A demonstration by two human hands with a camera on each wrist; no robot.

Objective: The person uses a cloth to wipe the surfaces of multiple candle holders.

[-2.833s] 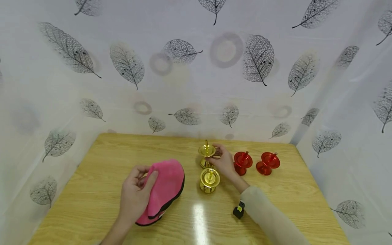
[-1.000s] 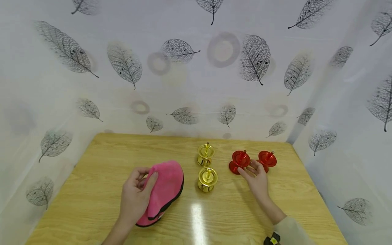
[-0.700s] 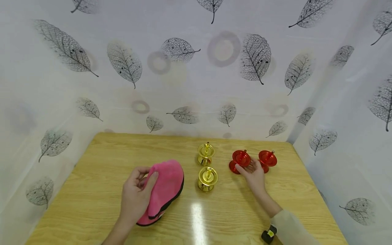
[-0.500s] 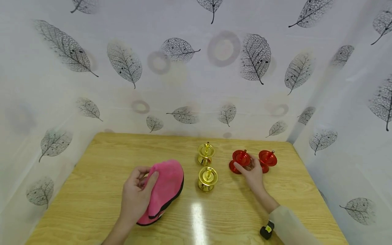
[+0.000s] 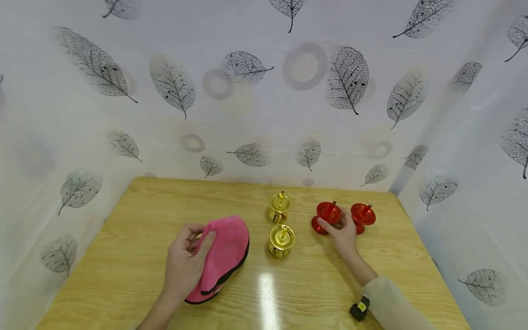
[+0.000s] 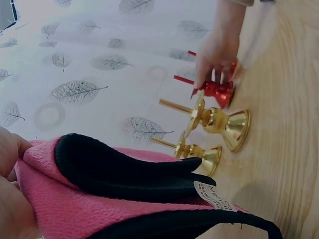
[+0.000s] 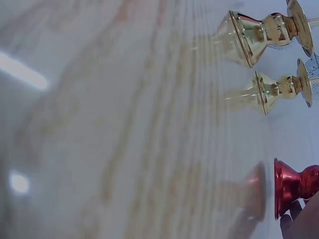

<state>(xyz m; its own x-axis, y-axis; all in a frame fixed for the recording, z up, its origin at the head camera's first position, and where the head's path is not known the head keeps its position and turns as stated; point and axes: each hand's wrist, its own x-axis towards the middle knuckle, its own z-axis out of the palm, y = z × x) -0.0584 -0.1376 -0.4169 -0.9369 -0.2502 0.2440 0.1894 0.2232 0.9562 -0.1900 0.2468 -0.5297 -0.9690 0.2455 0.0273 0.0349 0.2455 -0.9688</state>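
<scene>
My left hand (image 5: pixel 181 261) pinches a folded pink cloth (image 5: pixel 227 243) with black edging, thumb on top; in the left wrist view a white label shows between its layers. At the right, my right hand (image 5: pixel 344 236) grips the nearer-to-middle red candle holder (image 5: pixel 327 213) below its dish, thumb on one side and fingers on the other. In the right wrist view a thin gap shows between the red base (image 7: pixel 285 189) and its reflection. Two gold candle holders (image 5: pixel 282 238) stand upright in a line, front to back, left of my right hand.
A second red candle holder (image 5: pixel 363 214) stands just right of my right hand's fingers. The wooden table (image 5: pixel 156 206) ends at the back against a leaf-print curtain (image 5: pixel 264 110). A small black device (image 5: pixel 360 308) sits by my right wrist.
My right hand has left the rear gold candle holder and moved right to the red one, its thumb and fingers closing round it. My left hand and the cloth stay in place.
</scene>
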